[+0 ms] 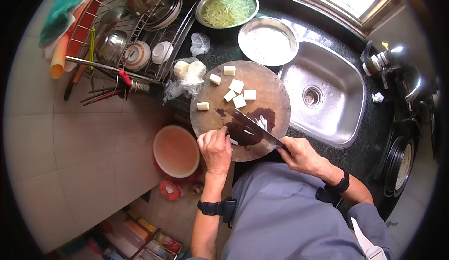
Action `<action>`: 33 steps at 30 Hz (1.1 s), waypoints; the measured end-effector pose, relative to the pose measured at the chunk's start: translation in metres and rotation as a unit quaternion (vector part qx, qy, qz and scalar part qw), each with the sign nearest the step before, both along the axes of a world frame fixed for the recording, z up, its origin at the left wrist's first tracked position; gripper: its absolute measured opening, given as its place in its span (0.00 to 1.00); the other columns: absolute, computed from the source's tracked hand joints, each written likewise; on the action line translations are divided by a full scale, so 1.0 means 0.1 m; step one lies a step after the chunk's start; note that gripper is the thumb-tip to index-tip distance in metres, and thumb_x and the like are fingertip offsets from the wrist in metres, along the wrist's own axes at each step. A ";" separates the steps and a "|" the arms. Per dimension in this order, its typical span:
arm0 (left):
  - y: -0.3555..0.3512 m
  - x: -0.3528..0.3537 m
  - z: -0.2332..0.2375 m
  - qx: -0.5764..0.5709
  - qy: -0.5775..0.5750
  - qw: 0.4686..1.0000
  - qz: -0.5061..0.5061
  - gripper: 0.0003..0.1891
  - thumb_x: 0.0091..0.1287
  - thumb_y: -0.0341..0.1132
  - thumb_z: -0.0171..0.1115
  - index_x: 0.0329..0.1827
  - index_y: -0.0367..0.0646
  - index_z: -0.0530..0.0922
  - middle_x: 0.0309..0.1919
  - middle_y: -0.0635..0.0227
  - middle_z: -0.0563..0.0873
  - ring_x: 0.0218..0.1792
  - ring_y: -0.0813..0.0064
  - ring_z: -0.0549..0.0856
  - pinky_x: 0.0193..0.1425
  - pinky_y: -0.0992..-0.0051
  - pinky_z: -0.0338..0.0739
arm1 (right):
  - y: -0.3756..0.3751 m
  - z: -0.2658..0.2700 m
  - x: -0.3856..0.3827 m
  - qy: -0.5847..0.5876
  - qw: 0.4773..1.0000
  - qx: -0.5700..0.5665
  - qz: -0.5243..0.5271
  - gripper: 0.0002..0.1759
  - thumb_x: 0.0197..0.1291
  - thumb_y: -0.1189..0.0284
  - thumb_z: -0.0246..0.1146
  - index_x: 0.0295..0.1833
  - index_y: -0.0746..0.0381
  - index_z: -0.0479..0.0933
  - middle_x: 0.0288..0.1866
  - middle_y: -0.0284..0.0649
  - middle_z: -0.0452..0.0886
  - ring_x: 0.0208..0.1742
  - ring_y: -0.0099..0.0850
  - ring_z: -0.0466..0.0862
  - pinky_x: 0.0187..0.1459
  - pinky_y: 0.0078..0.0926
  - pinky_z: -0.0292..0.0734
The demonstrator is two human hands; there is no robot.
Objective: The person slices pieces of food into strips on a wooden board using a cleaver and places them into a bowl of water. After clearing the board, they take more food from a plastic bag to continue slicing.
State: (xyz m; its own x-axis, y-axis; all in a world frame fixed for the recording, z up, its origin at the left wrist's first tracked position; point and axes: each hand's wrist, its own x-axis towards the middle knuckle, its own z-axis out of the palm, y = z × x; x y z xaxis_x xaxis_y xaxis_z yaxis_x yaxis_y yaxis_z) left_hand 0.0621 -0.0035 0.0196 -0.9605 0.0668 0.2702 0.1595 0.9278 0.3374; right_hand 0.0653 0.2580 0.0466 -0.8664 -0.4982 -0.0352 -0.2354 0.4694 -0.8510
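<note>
A round wooden cutting board [210, 122] lies on the dark counter, with a dark wet patch on its lower part. My right hand [301, 155] is closed round the handle of a large knife [255, 127], whose blade slants up and left over the patch. Slim white pieces [263, 123] lie beside the blade. My left hand [215, 150] rests at the board's lower left edge, fingers curled together by a small white piece [233, 141]; what they hold is hidden. Several white blocks [236, 86] are spread over the upper part of the board.
A steel sink [343, 105] is right of the board. Behind stand a bowl of pale shreds [227, 8] and a white-looking bowl [267, 40]. Left are plastic bags [200, 44], a dish rack [159, 78] and, lower down, a round bucket [176, 151].
</note>
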 end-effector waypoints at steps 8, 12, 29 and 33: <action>-0.06 -0.16 -0.14 -0.033 0.031 0.998 -0.046 0.11 0.58 0.26 0.68 0.44 0.44 0.83 0.33 0.65 0.85 0.40 0.62 0.83 0.54 0.62 0.71 | 0.10 0.09 0.09 -0.016 0.998 0.002 -0.055 0.07 0.60 0.78 0.63 0.36 0.68 0.71 0.24 0.53 0.75 0.27 0.54 0.78 0.28 0.44 0.72; 0.15 -0.19 0.02 0.233 -0.081 0.968 0.043 0.11 0.66 0.25 0.63 0.51 0.38 0.81 0.36 0.65 0.86 0.42 0.68 0.85 0.54 0.65 0.78 | 0.23 0.08 0.14 -0.111 0.986 -0.054 -0.111 0.07 0.64 0.75 0.61 0.36 0.68 0.73 0.19 0.46 0.73 0.18 0.36 0.74 0.24 0.31 0.69; 0.53 -0.21 -0.07 0.861 -0.351 0.347 0.124 0.17 0.75 0.31 0.53 0.64 0.36 0.74 0.59 0.61 0.81 0.65 0.64 0.77 0.74 0.58 0.68 | 0.19 0.10 0.02 -0.463 0.812 -0.334 -0.124 0.10 0.69 0.70 0.62 0.43 0.68 0.79 0.23 0.33 0.75 0.18 0.19 0.72 0.20 0.20 0.71; 0.53 -0.20 -0.11 0.854 -0.326 0.380 0.143 0.17 0.75 0.31 0.56 0.64 0.35 0.75 0.57 0.58 0.81 0.62 0.62 0.78 0.71 0.55 0.72 | 0.23 0.07 -0.03 -0.439 0.833 -0.309 -0.136 0.10 0.68 0.70 0.61 0.39 0.67 0.77 0.25 0.32 0.75 0.19 0.18 0.73 0.21 0.19 0.72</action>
State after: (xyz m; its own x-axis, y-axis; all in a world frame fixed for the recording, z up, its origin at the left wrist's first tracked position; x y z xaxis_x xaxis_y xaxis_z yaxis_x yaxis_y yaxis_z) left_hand 0.0421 0.0492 0.0087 -0.7630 0.1962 -0.6159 -0.4990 -0.7845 0.3683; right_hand 0.0626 0.2810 0.0534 -0.7257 -0.4450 -0.5248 0.6484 -0.1870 -0.7380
